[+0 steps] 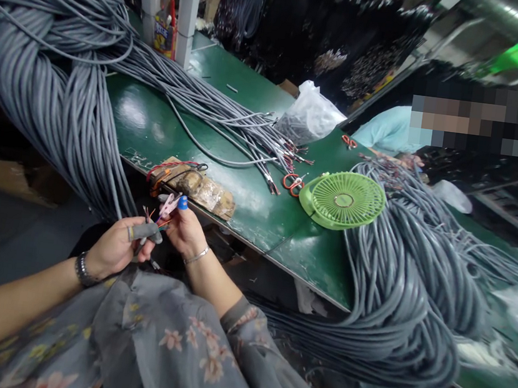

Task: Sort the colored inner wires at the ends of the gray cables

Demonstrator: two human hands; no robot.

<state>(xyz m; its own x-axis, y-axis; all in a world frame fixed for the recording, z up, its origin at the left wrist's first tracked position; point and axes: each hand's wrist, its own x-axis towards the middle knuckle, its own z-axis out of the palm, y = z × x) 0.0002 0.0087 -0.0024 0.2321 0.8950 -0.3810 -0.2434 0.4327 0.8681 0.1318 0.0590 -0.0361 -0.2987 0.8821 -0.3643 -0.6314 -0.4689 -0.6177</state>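
My left hand (118,246) is closed on the end of a cable, with its thumb in a grey finger cover. Thin coloured wires (149,213) fan out from that end. Close beside it, my right hand (185,233) pinches a small pale pink clip-like tool (170,205) against the wires. A blue fingertip cover (183,202) sits on one of its fingers. The tool's exact kind is too small to make out. Just beyond both hands, a taped brown block (203,190) with red and black leads lies on the table edge.
Grey cable bundles (80,109) hang over the green table (256,219) on the left, others (409,281) on the right. A green fan (343,199), red-handled scissors (292,183) and a plastic bag (311,112) stand beyond. A co-worker in a light blue top (385,127) is across the table.
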